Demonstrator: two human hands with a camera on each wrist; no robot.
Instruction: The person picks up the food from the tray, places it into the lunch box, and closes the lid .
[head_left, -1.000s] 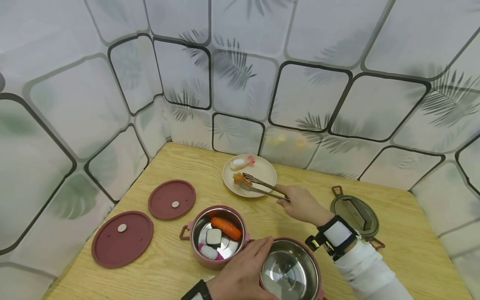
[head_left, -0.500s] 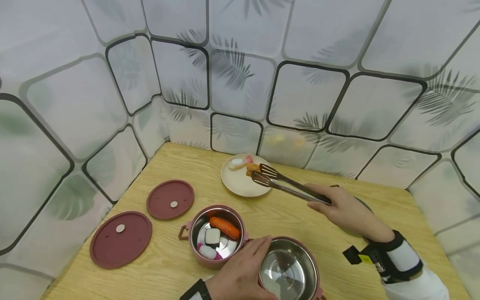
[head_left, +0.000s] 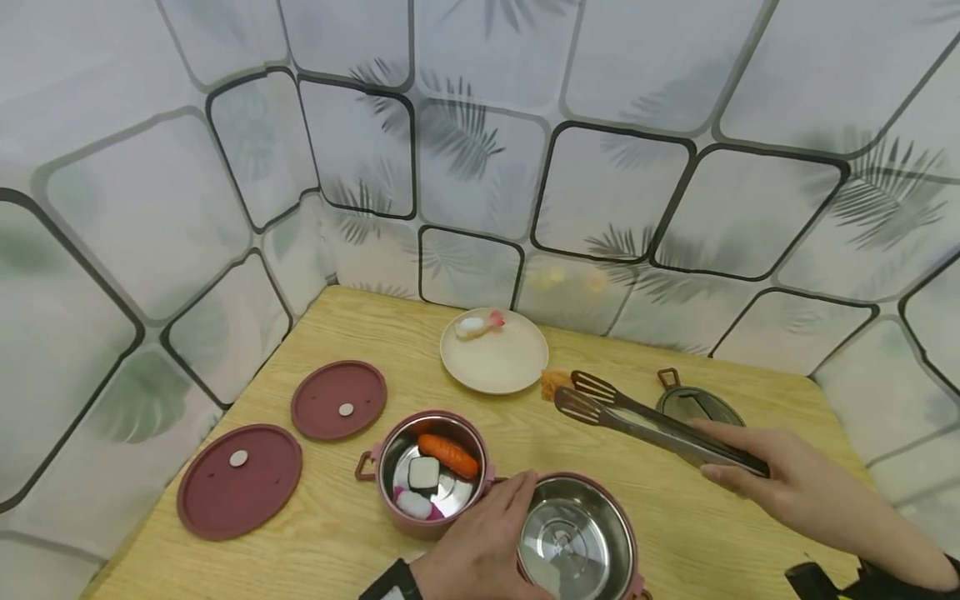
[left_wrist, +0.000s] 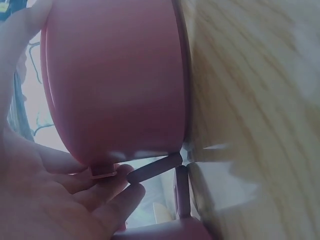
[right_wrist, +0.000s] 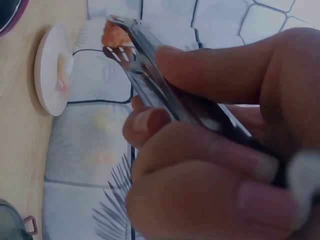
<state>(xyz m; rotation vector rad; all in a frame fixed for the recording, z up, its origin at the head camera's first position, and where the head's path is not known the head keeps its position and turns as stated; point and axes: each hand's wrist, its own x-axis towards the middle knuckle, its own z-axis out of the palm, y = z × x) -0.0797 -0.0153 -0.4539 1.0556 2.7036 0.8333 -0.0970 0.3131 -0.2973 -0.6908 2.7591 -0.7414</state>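
My right hand grips metal tongs with slotted ends, held in the air above the table's right half. Between the tong tips is a small orange-brown fried food piece, which also shows in the right wrist view beside the thumb. My left hand holds the left side of the nearer pink pot, its fingers by a side handle in the left wrist view. That pot has a steel inside with nothing visible in it. A second pink pot beside it contains a sausage and sushi pieces.
A beige plate with a shrimp sushi stands at the back. Two dark red lids lie on the left. Behind the tongs is a greenish lid with brown handles. Patterned cloth walls border the wooden table.
The fried piece has been lifted off the plate by the tongs. My right hand has carried it right and toward me. The left hand has stayed on the pot.
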